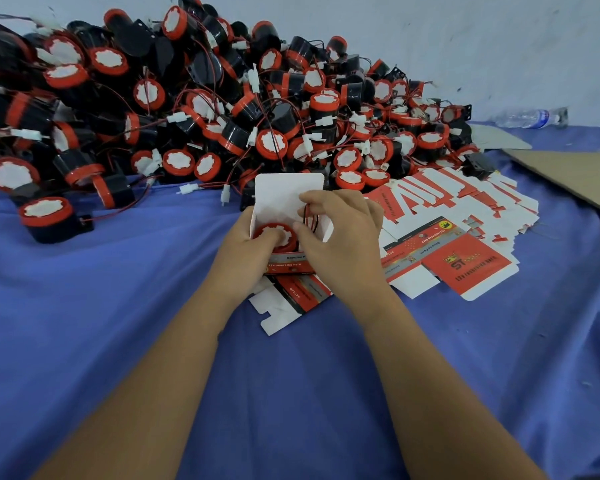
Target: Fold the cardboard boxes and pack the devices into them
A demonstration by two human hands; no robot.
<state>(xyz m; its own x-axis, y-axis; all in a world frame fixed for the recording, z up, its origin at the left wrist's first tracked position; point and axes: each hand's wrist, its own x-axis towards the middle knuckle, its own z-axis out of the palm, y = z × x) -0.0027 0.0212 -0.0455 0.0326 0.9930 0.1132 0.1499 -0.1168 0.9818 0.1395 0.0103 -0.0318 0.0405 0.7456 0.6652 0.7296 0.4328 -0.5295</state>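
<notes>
A small red and white cardboard box point(284, 197) stands open in the middle of the blue cloth, its white lid flap raised. Inside it sits a black device with a red and white round face point(272, 235). My left hand point(243, 251) grips the box's left side. My right hand point(340, 233) pinches the device's thin red and black wires point(309, 218) at the box's mouth. A flat unfolded box point(291, 299) lies under the hands. A spread of flat box blanks point(465, 261) lies to the right.
A big heap of the same black and red devices point(194, 105) with white connectors fills the back and left. One device point(49, 218) lies apart at the left. Brown cardboard sheets point(575, 174) and a plastic bottle point(530, 117) lie at the far right.
</notes>
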